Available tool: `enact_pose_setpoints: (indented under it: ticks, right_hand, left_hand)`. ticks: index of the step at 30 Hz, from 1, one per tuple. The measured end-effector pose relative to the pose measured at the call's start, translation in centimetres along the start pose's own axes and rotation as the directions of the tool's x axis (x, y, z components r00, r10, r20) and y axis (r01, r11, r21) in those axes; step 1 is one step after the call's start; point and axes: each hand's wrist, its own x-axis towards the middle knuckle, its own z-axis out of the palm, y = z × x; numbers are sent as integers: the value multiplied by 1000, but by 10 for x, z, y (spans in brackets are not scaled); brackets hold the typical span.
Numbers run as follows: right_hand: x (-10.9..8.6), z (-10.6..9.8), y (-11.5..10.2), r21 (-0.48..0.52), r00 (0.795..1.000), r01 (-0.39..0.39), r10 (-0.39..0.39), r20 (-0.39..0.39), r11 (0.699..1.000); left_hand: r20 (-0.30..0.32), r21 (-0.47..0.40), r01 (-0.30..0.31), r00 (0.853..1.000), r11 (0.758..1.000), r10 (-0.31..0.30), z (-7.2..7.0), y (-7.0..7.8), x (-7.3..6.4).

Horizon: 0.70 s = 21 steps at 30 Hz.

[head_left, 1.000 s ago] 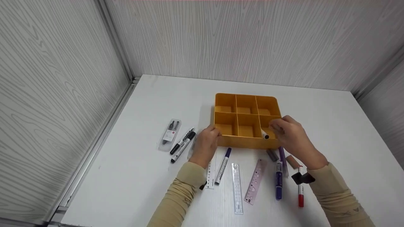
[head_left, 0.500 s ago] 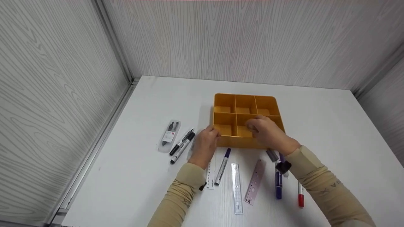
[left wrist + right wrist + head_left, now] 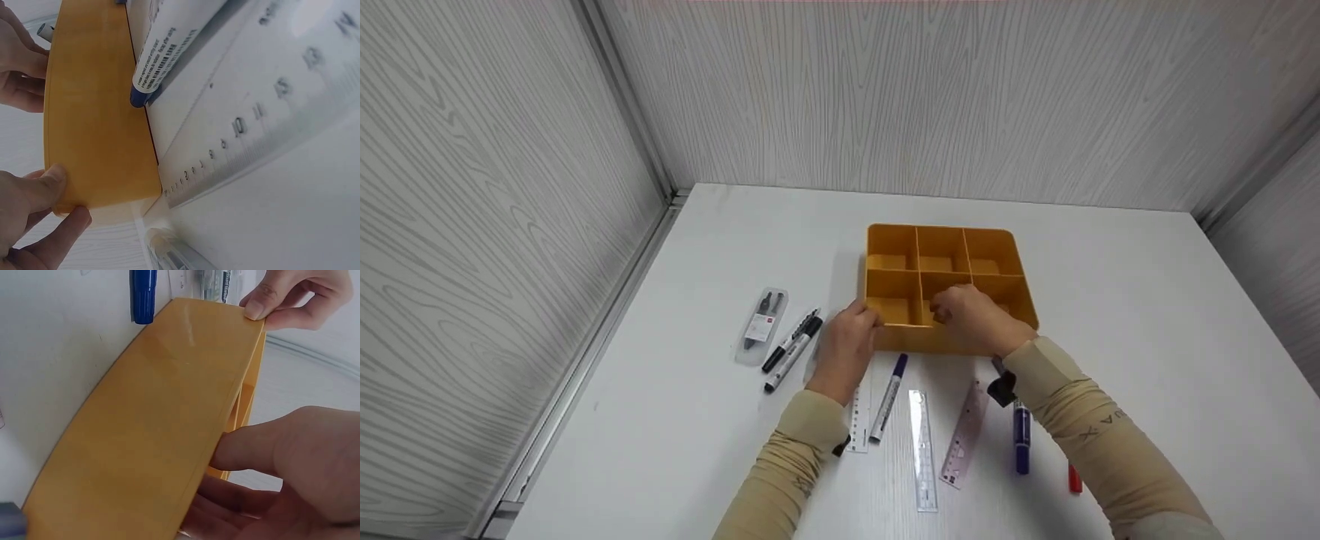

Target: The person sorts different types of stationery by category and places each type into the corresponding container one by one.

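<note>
A yellow six-compartment organizer box (image 3: 904,340) stands on the white table. My left hand (image 3: 846,346) grips its front left corner, thumb on the outer wall in the left wrist view. My right hand (image 3: 973,316) reaches over the front rim into the front middle compartment. In the right wrist view its fingertips go behind the box wall, so what they touch or hold is hidden. The end of a white marker (image 3: 45,32) pokes above the rim beside the right hand in the left wrist view.
Left of the box lie a clear case with a compass (image 3: 761,326) and two black-capped markers (image 3: 791,356). In front are a purple-capped marker (image 3: 889,397), clear ruler (image 3: 922,454), pink ruler (image 3: 964,439), blue marker (image 3: 1021,442) and red marker cap (image 3: 1075,480). Panels wall the table's back and sides.
My right hand has moved left from the front right compartment to the front middle one, and slightly down. The marker end seen there earlier is now hidden in the head view. The left hand stays put.
</note>
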Motion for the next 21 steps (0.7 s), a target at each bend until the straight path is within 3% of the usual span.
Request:
enact_pose_setpoints:
  ticks: [4, 8, 13, 19, 21]
  right_hand:
    - [0, 1, -2, 29, 995, -64, 62, 78, 998]
    - [1, 0, -5, 3, 978, -136, 134, 162, 991]
    - [6, -2, -8, -83, 951, -169, 184, 246, 982]
    - [17, 1, -5, -98, 903, -245, 264, 338, 964]
    - [20, 2, -4, -164, 893, -215, 262, 367, 963]
  left_hand:
    - [-3, 17, -1, 1000, 1000, 1, 1, 0, -1]
    - [-7, 26, -4, 1000, 1000, 4, 2, -1, -2]
    - [-18, 24, -6, 1000, 1000, 6, 1, 0, -1]
    - [-35, 13, -16, 999, 1000, 17, 0, 0, -2]
    - [-50, 9, -24, 998, 1000, 24, 1, 0, -1]
